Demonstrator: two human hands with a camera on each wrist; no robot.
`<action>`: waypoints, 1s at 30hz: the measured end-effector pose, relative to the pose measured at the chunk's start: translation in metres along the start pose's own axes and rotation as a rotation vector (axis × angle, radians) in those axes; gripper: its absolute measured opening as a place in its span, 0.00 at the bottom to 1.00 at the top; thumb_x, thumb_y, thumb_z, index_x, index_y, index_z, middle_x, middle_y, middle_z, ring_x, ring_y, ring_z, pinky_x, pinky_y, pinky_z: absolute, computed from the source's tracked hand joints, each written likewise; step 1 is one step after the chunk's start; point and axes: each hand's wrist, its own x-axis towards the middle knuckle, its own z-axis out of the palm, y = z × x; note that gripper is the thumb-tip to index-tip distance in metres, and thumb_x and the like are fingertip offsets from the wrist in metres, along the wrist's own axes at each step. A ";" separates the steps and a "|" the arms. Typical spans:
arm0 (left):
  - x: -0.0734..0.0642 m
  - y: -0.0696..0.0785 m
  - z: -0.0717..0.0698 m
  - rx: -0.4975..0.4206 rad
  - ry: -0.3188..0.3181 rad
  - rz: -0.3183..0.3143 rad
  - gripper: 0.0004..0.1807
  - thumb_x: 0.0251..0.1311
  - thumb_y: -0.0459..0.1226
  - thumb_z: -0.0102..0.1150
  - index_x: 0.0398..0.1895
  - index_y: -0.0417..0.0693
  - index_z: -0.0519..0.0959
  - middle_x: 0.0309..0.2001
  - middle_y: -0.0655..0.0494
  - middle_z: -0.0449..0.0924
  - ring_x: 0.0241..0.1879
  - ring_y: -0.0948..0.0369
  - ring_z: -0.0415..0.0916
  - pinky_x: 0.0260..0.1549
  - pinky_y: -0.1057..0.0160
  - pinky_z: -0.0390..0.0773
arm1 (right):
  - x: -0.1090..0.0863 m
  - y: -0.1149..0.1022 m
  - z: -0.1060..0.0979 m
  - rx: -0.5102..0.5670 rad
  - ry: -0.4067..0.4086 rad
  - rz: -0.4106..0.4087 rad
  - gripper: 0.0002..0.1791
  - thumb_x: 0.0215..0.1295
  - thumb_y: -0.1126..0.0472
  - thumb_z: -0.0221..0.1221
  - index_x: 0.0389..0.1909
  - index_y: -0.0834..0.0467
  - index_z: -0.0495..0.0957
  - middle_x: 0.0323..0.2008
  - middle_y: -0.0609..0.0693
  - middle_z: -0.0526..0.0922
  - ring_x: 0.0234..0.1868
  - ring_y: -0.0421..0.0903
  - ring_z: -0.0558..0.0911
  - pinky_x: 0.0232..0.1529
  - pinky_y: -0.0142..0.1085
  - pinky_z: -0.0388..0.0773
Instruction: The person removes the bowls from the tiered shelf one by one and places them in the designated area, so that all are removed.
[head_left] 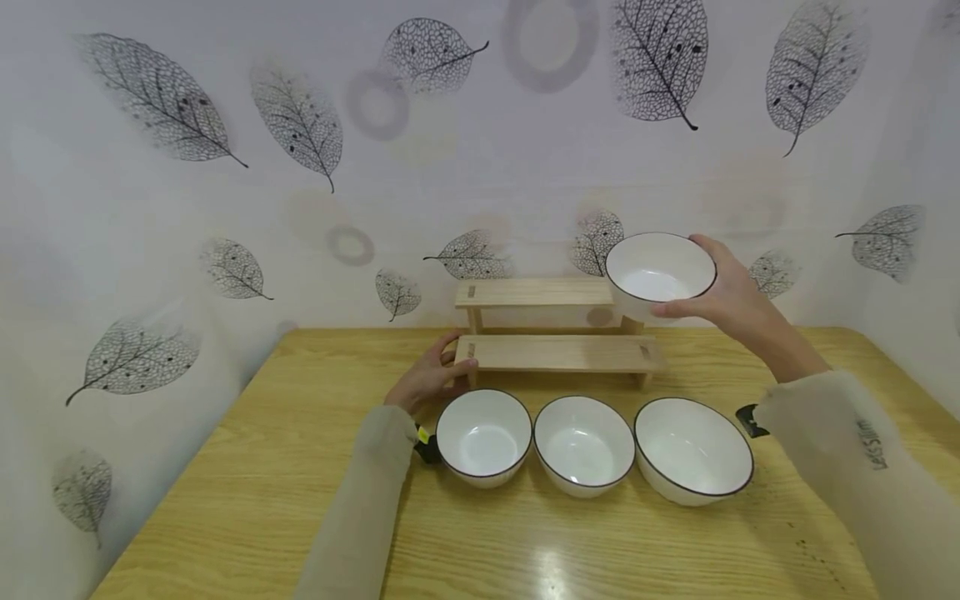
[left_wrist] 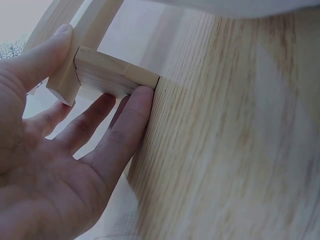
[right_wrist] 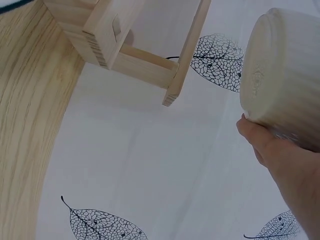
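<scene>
My right hand (head_left: 731,296) holds a white bowl (head_left: 637,287) with a dark rim, raised by the right end of a two-step wooden rack (head_left: 555,353). Its underside and foot ring show in the right wrist view, with fingers (right_wrist: 265,140) against the wall near the base. At the rack's left end, my left hand (head_left: 427,375) grips the lower step. In the left wrist view the thumb lies on the board and the fingertips (left_wrist: 142,95) touch the leg. Three similar bowls stand in a row before the rack: left (head_left: 483,437), middle (head_left: 585,446) and right (head_left: 693,450).
Everything stands on a wood-grain table (head_left: 262,467). A white cloth backdrop (head_left: 480,150) printed with dark leaves rises behind it. The left bowl sits close beside my left wrist, and the right bowl near my right sleeve (head_left: 847,450).
</scene>
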 end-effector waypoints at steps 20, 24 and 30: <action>0.000 0.001 0.001 -0.008 0.021 -0.013 0.40 0.73 0.33 0.58 0.81 0.52 0.51 0.71 0.36 0.63 0.57 0.50 0.74 0.51 0.59 0.80 | -0.022 0.024 -0.008 -0.051 0.002 -0.026 0.63 0.56 0.63 0.75 0.80 0.66 0.39 0.73 0.73 0.54 0.64 0.71 0.65 0.57 0.56 0.71; 0.001 0.000 0.001 -0.012 0.012 -0.006 0.39 0.73 0.33 0.58 0.81 0.52 0.52 0.69 0.36 0.66 0.56 0.50 0.75 0.48 0.60 0.80 | -0.026 0.030 -0.009 -0.063 0.004 -0.017 0.63 0.56 0.64 0.75 0.80 0.66 0.38 0.73 0.74 0.53 0.64 0.72 0.64 0.56 0.57 0.71; 0.001 0.000 0.001 -0.012 0.006 -0.004 0.38 0.73 0.33 0.58 0.80 0.52 0.53 0.67 0.36 0.68 0.55 0.51 0.75 0.47 0.60 0.80 | -0.035 0.037 -0.012 -0.065 0.007 -0.009 0.63 0.55 0.61 0.76 0.81 0.62 0.40 0.72 0.73 0.56 0.62 0.71 0.67 0.44 0.29 0.69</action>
